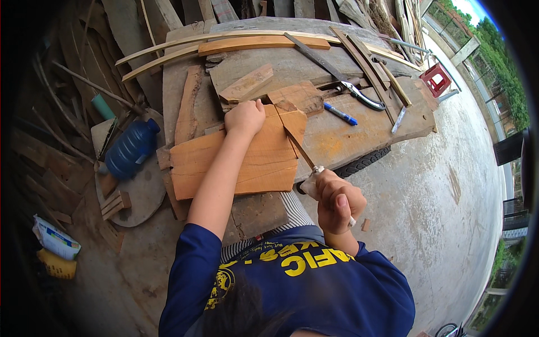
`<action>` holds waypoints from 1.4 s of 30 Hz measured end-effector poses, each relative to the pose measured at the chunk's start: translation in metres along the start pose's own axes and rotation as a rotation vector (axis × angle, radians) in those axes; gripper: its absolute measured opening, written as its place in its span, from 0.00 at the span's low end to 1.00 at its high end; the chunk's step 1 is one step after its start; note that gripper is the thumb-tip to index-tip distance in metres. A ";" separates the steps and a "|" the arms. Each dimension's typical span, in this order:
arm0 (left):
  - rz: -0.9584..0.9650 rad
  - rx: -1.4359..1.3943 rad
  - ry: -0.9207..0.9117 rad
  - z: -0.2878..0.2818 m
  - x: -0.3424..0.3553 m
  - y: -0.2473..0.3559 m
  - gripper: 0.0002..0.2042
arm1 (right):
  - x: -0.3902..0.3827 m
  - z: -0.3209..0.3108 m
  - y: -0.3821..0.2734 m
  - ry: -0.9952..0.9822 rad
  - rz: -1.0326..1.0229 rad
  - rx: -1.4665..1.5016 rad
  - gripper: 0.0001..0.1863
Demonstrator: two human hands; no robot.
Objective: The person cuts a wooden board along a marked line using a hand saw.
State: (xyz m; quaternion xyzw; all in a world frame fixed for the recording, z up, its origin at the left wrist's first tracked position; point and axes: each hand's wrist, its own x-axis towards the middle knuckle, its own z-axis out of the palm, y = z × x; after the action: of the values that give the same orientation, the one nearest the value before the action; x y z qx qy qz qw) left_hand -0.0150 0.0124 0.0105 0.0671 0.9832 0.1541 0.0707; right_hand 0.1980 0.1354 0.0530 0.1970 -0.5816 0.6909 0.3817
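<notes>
1. Gripping the handle of a thin-bladed saw (300, 147) with the right hand (340, 202), with fingers closed fully round it into a fist, just off the right side of the orange-brown board (224, 163).
2. Laying the saw blade slantwise over the right end of the board, with the handle end pointing toward the body.
3. Resting the left hand (246, 116) at the far edge of the board, with fingers curled in; cannot tell how tightly, or whether hooked over that edge.
4. Bearing the board flat on a tabletop (331, 143) of thick, weathered planks, close to the side nearest the body.
5. Just beyond the board, near the left hand: seeing a pale wood block (247, 84), plus a smaller orange-brown offcut (300, 98) past the saw tip.
6. To the right of the board: showing a blue marker (339, 114), then a second saw with a curved grip (368, 96).
7. Well beyond the board: spanning the far end of the tabletop with long wooden strips (264, 43).
8. Left of the board, off the tabletop: standing out, a blue water jug (130, 150) on a round slab (143, 208).
9. Right of the board, lower down: showing a dark tyre (365, 161) under the tabletop, concrete floor (426, 224), and, well apart, a red crate (436, 80).
</notes>
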 end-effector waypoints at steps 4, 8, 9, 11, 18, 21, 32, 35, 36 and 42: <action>0.019 0.030 0.060 0.001 0.001 0.000 0.25 | -0.009 -0.009 -0.008 -0.110 -0.020 -0.064 0.17; 0.024 0.020 0.073 0.000 0.001 -0.002 0.25 | -0.026 -0.025 -0.012 -0.121 0.045 -0.176 0.12; 0.024 0.019 0.072 -0.001 0.001 -0.001 0.25 | -0.030 -0.028 -0.014 -0.083 0.058 -0.239 0.11; 0.016 -0.006 0.003 -0.004 0.001 -0.001 0.25 | -0.044 -0.041 -0.019 -0.123 0.099 -0.255 0.07; 0.005 -0.001 -0.018 -0.002 0.001 0.000 0.25 | -0.055 -0.073 -0.053 0.225 0.656 -0.438 0.06; 0.058 0.031 0.100 0.005 0.002 -0.002 0.25 | -0.053 -0.079 -0.066 0.082 0.873 -0.345 0.04; 0.018 -0.017 0.025 -0.002 -0.001 -0.001 0.25 | -0.034 -0.029 -0.025 -0.601 1.046 -1.003 0.13; 0.025 -0.035 0.033 -0.001 -0.001 0.002 0.26 | -0.045 -0.029 -0.030 -0.625 1.073 -1.108 0.12; 0.015 -0.033 0.033 0.000 -0.001 0.000 0.26 | -0.053 -0.035 -0.036 -0.643 1.083 -1.126 0.11; 0.049 0.027 0.021 -0.001 -0.002 -0.003 0.25 | -0.068 -0.058 -0.057 -0.679 1.159 -1.104 0.10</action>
State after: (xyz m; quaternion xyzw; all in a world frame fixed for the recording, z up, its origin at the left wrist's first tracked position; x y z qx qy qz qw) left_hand -0.0138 0.0089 0.0106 0.0906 0.9840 0.1433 0.0555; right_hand 0.2937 0.1719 0.0271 -0.1479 -0.9246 0.2995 -0.1833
